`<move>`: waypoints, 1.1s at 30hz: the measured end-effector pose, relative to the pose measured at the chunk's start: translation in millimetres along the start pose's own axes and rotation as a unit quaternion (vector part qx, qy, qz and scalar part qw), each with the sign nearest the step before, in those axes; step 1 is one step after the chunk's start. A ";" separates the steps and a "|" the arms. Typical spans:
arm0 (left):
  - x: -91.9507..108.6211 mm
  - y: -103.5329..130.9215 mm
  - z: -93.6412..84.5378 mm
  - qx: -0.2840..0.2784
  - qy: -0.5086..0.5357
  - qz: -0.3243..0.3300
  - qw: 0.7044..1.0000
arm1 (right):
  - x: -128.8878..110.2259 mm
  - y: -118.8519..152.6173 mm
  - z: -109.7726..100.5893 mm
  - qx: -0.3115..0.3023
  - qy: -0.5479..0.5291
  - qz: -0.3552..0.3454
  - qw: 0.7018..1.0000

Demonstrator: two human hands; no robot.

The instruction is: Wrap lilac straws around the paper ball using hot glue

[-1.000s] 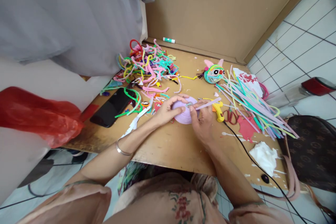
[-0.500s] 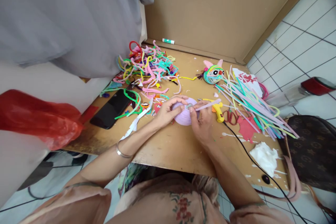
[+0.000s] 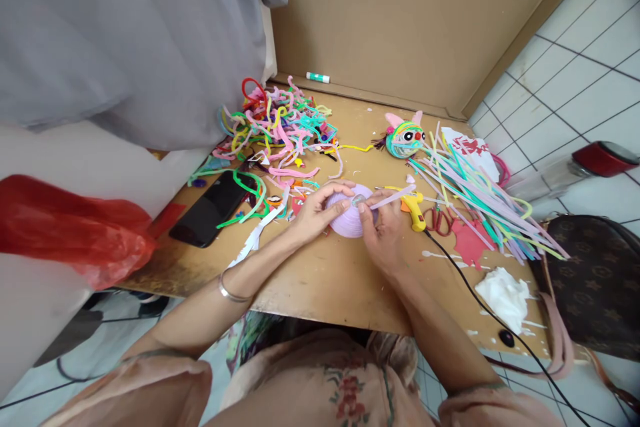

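A round lilac piece [image 3: 347, 223], ringed with coiled pipe cleaner, is held over the table's near middle. My left hand [image 3: 321, 212] grips its left side, fingers along the top edge and thumb on its face. My right hand [image 3: 384, 227] pinches a lilac pipe cleaner [image 3: 397, 197] against the piece near a small greyish-clear centre; the loose end sticks out to the right. Just right of that hand lies a yellow hot glue gun [image 3: 415, 211] with a black cord. Beside the gun are red-handled scissors [image 3: 439, 221].
Tangled pipe cleaners [image 3: 285, 123] heap at the back left, near a black phone [image 3: 205, 210]. A decorated animal-faced ball [image 3: 404, 140] stands behind straight pipe cleaners [image 3: 480, 187]. White tissue [image 3: 505, 297] and a brown bag [image 3: 593, 287] are at right; a glue stick [image 3: 318, 77] lies at the back.
Both hands keep hold of the lilac piece and pipe cleaner. The pipe cleaner's loose end sits slightly further left and lower against the glue gun. The whole view has shifted a little.
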State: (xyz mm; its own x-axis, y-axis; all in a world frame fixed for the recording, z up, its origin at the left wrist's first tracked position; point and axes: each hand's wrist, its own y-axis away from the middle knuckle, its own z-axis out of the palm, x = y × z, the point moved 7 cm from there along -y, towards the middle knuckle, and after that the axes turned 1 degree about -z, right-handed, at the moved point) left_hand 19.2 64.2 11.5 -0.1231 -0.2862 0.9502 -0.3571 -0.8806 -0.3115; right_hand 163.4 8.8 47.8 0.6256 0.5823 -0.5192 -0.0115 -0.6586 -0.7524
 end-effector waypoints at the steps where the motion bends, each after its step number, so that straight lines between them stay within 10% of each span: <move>1: -0.1 -0.2 -0.1 0.000 -0.002 0.001 1.000 | -0.7 -0.2 -0.3 0.004 -0.001 -0.004 1.000; 33: 18.5 2.6 3.4 -0.037 -0.188 0.133 0.972 | -2.5 0.0 1.1 0.007 -0.014 -0.017 1.000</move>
State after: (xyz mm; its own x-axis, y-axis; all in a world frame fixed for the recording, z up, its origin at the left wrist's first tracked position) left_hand 19.1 55.3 28.3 0.1212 -0.6305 0.7667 -0.4269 -0.7304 -0.5332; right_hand 160.9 7.9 48.6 0.6036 0.6169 -0.5050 -0.0015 -0.6326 -0.7745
